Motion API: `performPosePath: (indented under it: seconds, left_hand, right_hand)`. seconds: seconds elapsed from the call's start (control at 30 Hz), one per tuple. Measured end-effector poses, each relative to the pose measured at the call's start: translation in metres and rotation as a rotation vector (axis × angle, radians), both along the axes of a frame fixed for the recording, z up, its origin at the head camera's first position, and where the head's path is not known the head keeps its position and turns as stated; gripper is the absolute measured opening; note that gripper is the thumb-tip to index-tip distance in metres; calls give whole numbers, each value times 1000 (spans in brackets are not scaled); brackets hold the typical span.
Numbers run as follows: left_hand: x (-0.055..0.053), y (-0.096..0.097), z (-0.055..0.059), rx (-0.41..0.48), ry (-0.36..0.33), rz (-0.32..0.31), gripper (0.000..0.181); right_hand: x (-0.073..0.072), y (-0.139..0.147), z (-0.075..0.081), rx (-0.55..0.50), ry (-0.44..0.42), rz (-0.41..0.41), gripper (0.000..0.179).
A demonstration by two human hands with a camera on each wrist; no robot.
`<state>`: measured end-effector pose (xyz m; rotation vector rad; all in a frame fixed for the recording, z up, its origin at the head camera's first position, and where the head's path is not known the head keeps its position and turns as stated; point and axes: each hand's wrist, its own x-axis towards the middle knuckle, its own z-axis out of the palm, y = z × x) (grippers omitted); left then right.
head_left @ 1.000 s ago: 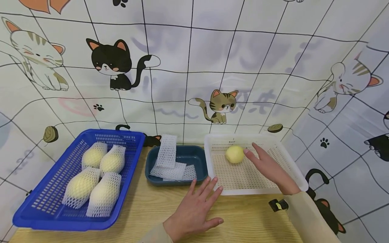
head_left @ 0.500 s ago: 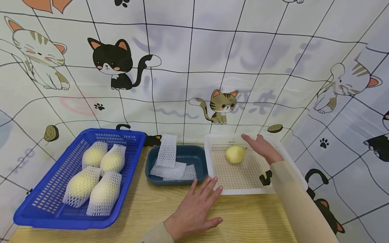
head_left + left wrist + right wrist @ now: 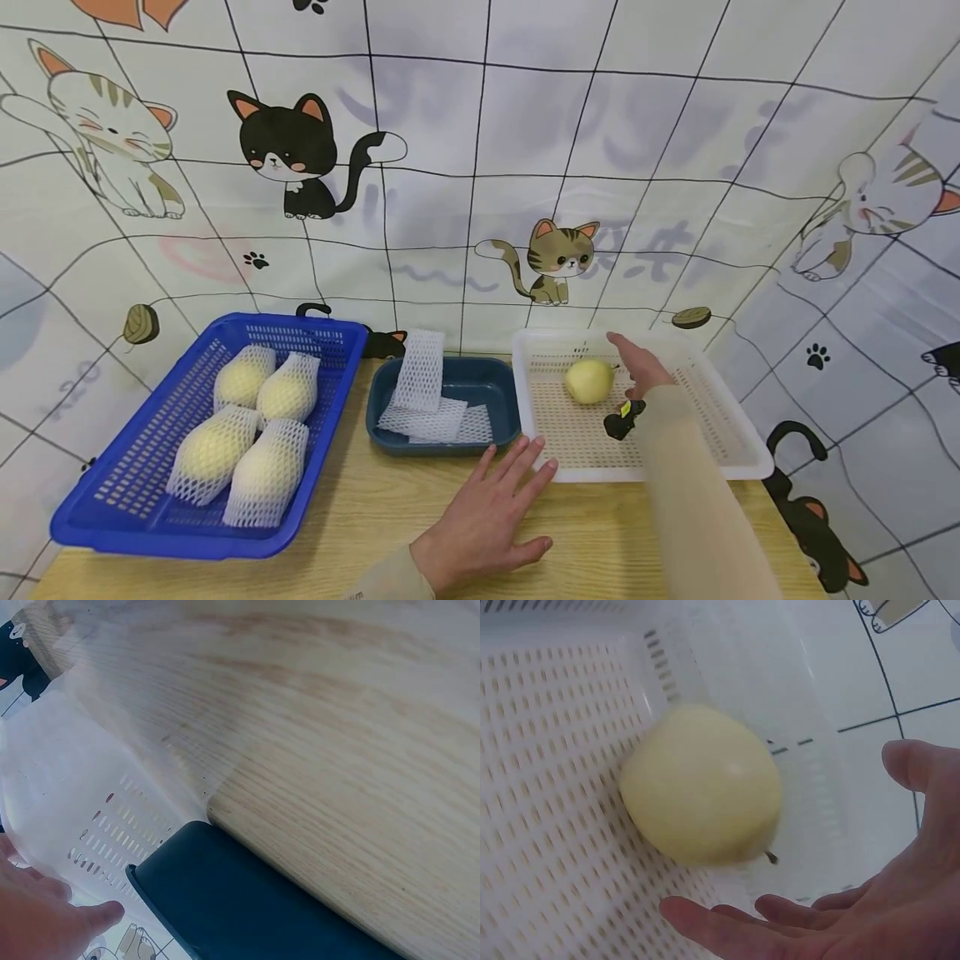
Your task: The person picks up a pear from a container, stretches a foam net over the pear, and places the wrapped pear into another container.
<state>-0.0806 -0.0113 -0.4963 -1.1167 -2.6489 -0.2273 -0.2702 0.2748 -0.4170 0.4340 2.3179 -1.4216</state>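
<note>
A bare yellow pear (image 3: 589, 382) with a short stem lies in the white basket (image 3: 570, 477). Just right of it is my right hand (image 3: 647, 367), low inside the basket. In the right wrist view, thumb and fingers are spread apart near the pear (image 3: 701, 787), with a gap between hand and fruit. My left hand (image 3: 486, 521) lies flat with fingers spread, its fingertips at the front-left corner of the white basket, in front of the teal tray (image 3: 442, 450). Whether those fingertips touch the basket, I cannot tell. White foam net sleeves (image 3: 427, 417) lie in the tray.
On the left stands a blue basket (image 3: 187, 543) with several pears (image 3: 213, 450) in white foam nets. All containers sit on a wooden table (image 3: 360, 508). A cat-patterned sheet (image 3: 442, 167) rises behind and at the right.
My right hand first drew back from the pear's right side, then turned and came in low beside it. The left hand stays in place. The head view has shifted slightly.
</note>
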Motion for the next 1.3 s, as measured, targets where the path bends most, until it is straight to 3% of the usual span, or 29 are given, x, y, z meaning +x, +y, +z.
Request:
performPosePath:
  seconds: [0.03, 0.07, 0.13, 0.33, 0.43, 0.7, 0.87, 1.07, 1.3]
  left_hand:
    - [0, 0, 0, -1, -1, -1, 90]
    - [-1, 0, 0, 0, -2, -2, 90]
    - [-1, 1, 0, -3, -3, -7, 90]
    - [-1, 3, 1, -25, -15, -21, 91]
    - [0, 4, 2, -30, -30, -25, 91]
    - [0, 6, 0, -30, -10, -23, 92]
    - [0, 6, -1, -35, -1, -5, 93]
    - [0, 5, -4, -37, 22, 30, 96]
    - [1, 7, -6, 6, 11, 30, 96]
  right_hand:
    - [-1, -2, -4, -26, -3, -26, 86]
    - [-1, -6, -7, -83, -17, -108, 92]
    - [-3, -11, -13, -104, -24, -154, 94]
    - [-4, -23, -26, -33, -31, -181, 91]
    - [-4, -26, -32, 43, -15, -158, 88]
    - [-5, -26, -39, 13, -30, -115, 75]
    - [-5, -20, -33, 88, -40, -45, 70]
    - [-5, -13, -21, 54, -73, 70, 63]
    - [4, -12, -2, 80, -48, 140, 63]
